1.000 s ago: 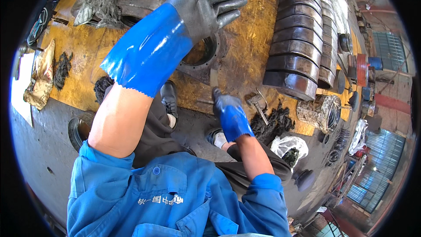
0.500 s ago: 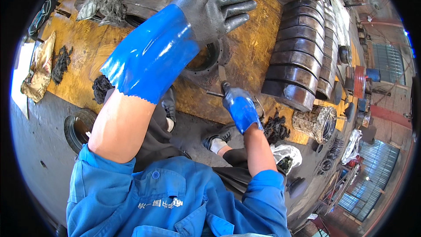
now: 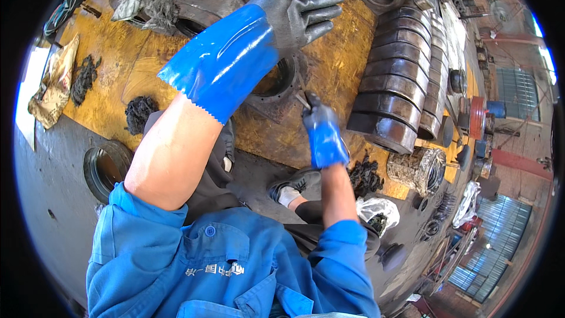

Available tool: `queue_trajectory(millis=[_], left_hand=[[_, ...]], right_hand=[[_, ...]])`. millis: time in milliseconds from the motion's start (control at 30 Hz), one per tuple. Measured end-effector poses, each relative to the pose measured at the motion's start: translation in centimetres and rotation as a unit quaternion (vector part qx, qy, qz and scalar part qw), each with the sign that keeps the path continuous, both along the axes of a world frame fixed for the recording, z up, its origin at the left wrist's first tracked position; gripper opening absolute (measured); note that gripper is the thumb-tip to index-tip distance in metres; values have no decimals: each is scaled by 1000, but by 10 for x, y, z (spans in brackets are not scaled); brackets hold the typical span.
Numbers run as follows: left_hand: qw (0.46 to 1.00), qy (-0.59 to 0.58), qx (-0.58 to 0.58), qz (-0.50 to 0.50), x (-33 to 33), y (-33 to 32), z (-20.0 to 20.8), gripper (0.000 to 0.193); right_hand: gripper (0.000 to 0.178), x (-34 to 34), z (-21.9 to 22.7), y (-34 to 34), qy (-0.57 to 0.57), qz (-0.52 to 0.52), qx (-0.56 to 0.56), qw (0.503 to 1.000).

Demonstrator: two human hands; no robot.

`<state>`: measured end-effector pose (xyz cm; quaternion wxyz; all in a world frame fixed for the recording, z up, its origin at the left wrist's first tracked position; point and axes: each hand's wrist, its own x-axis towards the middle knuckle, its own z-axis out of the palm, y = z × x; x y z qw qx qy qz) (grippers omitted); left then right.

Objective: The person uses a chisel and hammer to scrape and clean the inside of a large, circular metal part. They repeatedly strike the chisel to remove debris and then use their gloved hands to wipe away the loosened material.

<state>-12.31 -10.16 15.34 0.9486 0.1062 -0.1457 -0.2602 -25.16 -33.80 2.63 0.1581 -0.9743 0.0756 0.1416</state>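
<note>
My left hand (image 3: 297,15), in a long glove with black palm and blue cuff, is stretched out above a square, flanged metal part (image 3: 279,104). Its fingers are extended and nothing shows in them. That part has a large round opening with small holes around its rim, partly covered by my left glove and forearm. At its near right corner, my gloved right hand (image 3: 323,132) is closed around a thin metal tool (image 3: 303,99) like a narrow scraper. Only a short end of the tool shows, close to the flange; the rest is hidden in the fist.
Rows of dark metal rings (image 3: 395,76) stand to the right on the yellow, oily work surface (image 3: 159,62). Larger cylinders (image 3: 215,0) and a grey rag clump (image 3: 159,0) lie at the far left. A metal ring (image 3: 106,171) sits on the floor, left of my legs.
My right hand has turned and drawn slightly upward with its tool; the dark rod beside it no longer shows. The left hand has shifted slightly, still stretched out.
</note>
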Motion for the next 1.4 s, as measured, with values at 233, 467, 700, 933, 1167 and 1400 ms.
queue_trajectory(millis=[233, 467, 700, 933, 1167, 1400], left_hand=[[979, 71, 172, 80, -15, -20, 35, 62], [972, 82, 207, 69, -18, -19, 33, 59], [965, 121, 231, 30, -27, -40, 40, 59], [966, 143, 215, 28, -28, -47, 41, 59], [958, 116, 260, 19, -25, -43, 36, 57], [961, 115, 253, -16, -34, -72, 33, 58]], right_hand=[[10, -99, -144, -38, -34, -156, 503, 850], [17, -108, -131, 10, -140, -192, 498, 834], [36, -138, -163, -23, 101, -337, 563, 748], [35, -192, -197, -57, 71, -414, 854, 306], [27, -122, -166, -35, -51, -526, 831, 173], [32, -213, -286, -52, 152, -483, 734, 453]])
